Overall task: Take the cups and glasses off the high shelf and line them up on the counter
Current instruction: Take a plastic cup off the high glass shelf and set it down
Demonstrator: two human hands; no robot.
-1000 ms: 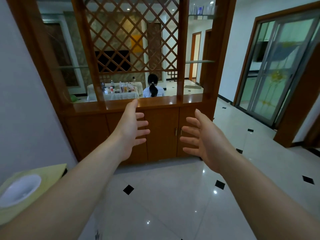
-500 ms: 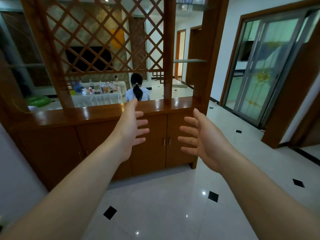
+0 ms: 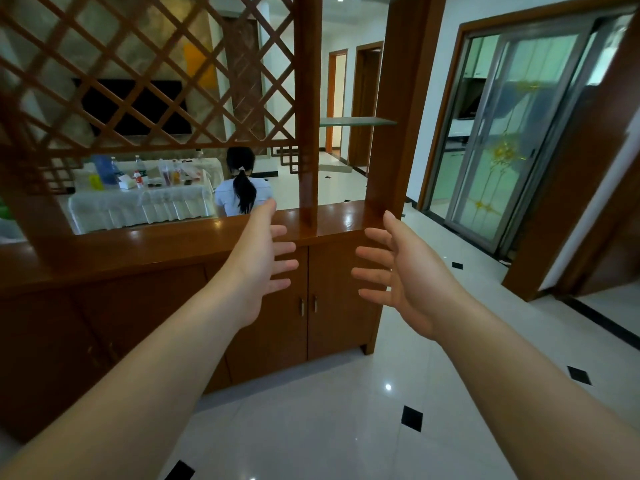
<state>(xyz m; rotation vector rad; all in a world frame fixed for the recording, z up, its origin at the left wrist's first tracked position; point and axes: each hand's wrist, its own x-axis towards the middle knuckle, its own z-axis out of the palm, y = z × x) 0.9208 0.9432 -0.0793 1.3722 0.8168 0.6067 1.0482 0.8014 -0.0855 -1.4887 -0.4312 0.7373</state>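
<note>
Fingers spread wide and empty on both my left hand and right hand, mid-frame before the bench. Cups lie out of frame; I'd raise both hands slowly.

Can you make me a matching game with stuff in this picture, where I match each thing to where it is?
Things:
1. glass shelf
2. cabinet handles
3. sliding glass door
4. left hand

Places:
A. far right, past the wooden divider
B. between two wooden posts, up high
C. held open in front of the counter
D. on the cupboard doors under the counter

Pairs: 1-B, 2-D, 3-A, 4-C
</note>
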